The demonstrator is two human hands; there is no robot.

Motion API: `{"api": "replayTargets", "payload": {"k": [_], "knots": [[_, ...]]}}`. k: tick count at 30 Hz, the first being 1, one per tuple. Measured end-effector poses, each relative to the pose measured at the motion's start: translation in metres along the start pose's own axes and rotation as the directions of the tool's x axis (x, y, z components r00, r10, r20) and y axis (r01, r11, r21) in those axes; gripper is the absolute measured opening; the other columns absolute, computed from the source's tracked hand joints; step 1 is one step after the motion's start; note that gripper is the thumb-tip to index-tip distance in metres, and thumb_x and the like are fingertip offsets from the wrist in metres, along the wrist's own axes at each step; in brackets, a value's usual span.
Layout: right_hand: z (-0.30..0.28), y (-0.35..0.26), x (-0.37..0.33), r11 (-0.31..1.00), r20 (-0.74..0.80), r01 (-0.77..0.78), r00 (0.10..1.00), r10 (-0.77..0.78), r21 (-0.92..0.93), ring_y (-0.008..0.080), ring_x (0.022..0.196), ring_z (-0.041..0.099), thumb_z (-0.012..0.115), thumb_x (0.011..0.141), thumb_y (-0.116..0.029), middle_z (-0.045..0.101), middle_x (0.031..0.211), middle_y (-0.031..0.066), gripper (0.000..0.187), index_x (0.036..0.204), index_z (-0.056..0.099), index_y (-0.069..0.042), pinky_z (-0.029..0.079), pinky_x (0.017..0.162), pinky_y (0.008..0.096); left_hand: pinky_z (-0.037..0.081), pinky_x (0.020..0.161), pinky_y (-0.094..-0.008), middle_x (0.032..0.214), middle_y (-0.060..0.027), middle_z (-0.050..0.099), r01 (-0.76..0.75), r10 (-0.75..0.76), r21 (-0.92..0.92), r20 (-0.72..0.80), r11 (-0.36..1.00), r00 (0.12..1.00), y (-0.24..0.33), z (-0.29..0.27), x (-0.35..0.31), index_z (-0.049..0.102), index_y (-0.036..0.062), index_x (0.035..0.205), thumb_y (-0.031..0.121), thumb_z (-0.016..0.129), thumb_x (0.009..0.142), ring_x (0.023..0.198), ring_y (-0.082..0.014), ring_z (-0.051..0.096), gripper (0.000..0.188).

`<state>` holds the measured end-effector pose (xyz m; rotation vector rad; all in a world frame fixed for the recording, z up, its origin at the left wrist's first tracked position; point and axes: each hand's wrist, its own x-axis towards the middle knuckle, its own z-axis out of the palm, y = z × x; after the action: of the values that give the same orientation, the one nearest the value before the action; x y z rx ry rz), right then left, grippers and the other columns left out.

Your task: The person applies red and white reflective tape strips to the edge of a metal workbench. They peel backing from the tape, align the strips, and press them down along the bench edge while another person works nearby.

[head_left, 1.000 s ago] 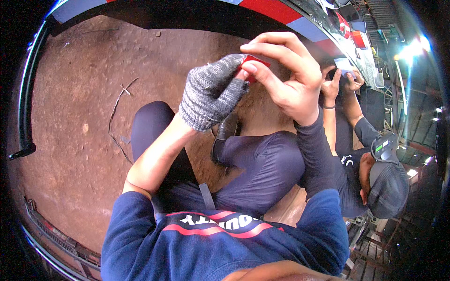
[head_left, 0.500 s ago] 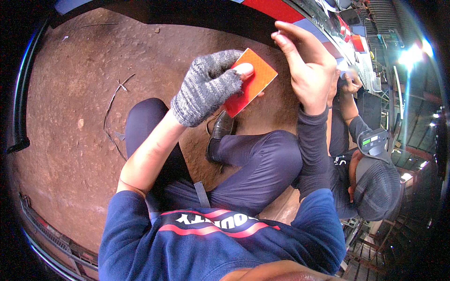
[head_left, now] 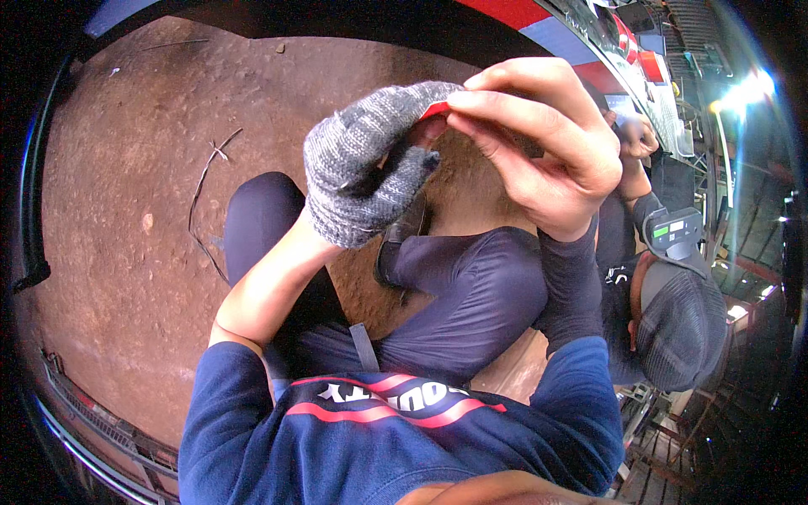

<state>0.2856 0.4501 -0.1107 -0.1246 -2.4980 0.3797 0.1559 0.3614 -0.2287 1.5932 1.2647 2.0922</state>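
Left grip and right grip, two on one red piece

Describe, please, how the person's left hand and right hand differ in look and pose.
The left hand wears a gray knitted glove; the right hand is bare. The left forearm shows bare skin, while a dark sleeve covers the right forearm. In the picture, the left hand points up and rightward; the right hand, up and leftward. Both meet at the red piece.
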Motion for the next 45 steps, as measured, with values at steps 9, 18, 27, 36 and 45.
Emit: {"api": "replayTargets", "payload": {"k": [9, 18, 27, 36, 45], "knots": [[-0.006, 0.006, -0.005, 0.989, 0.021, 0.147, 0.989, -0.147, -0.018, 0.0229, 0.085, 0.063, 0.075, 0.059, 0.007, 0.065, 0.094, 0.0113, 0.036, 0.094, 0.073, 0.000, 0.052, 0.073, 0.0318, 0.054, 0.082, -0.0364, 0.109, -0.0118, 0.068, -0.030, 0.023, 0.084, 0.093, 0.996, 0.995, 0.013, -0.006, 0.000, 0.064, 0.0086, 0.118, 0.008, 0.069, 0.077, 0.096, -0.0307, 0.067, 0.041], [-0.016, 0.007, -0.005, 0.971, 0.073, 0.240, 0.968, -0.238, -0.016, 0.0274, 0.087, 0.062, 0.070, 0.056, -0.006, 0.066, 0.095, 0.0125, 0.039, 0.095, 0.074, -0.001, 0.051, 0.078, 0.0381, 0.055, 0.079, -0.0358, 0.103, -0.0112, 0.070, -0.012, 0.003, 0.140, 0.065, 0.990, 0.998, 0.023, -0.004, 0.003, 0.066, 0.0093, 0.113, 0.009, 0.065, 0.085, 0.090, -0.0288, 0.069, 0.028], [-0.016, 0.010, -0.009, 0.962, 0.093, 0.274, 0.958, -0.272, -0.009, 0.0292, 0.090, 0.060, 0.062, 0.057, -0.016, 0.067, 0.097, 0.0155, 0.043, 0.096, 0.075, -0.001, 0.050, 0.080, 0.0410, 0.055, 0.078, -0.0363, 0.102, -0.0124, 0.069, -0.042, 0.026, 0.183, 0.085, 0.982, 0.996, 0.024, -0.005, 0.004, 0.066, 0.0080, 0.115, 0.010, 0.065, 0.084, 0.089, -0.0295, 0.068, 0.031], [-0.010, 0.009, -0.007, 0.978, 0.056, 0.206, 0.977, -0.205, -0.012, 0.0283, 0.085, 0.061, 0.066, 0.056, -0.009, 0.066, 0.095, 0.0153, 0.043, 0.097, 0.074, 0.000, 0.051, 0.076, 0.0389, 0.056, 0.080, -0.0364, 0.108, -0.0113, 0.069, -0.055, 0.034, 0.168, 0.123, 0.984, 0.992, 0.018, -0.008, 0.004, 0.064, 0.0081, 0.117, 0.007, 0.068, 0.080, 0.093, -0.0296, 0.068, 0.037], [0.001, 0.019, -0.004, 0.950, -0.054, 0.311, 0.949, -0.310, 0.003, 0.0214, 0.076, 0.058, 0.069, 0.058, -0.016, 0.068, 0.091, 0.0095, 0.043, 0.098, 0.076, -0.005, 0.047, 0.068, 0.0310, 0.056, 0.075, -0.0371, 0.103, -0.0116, 0.069, -0.038, 0.023, 0.172, 0.088, 0.984, 0.996, 0.020, -0.009, 0.006, 0.065, 0.0081, 0.113, 0.008, 0.067, 0.081, 0.087, -0.0304, 0.069, 0.033]]}}
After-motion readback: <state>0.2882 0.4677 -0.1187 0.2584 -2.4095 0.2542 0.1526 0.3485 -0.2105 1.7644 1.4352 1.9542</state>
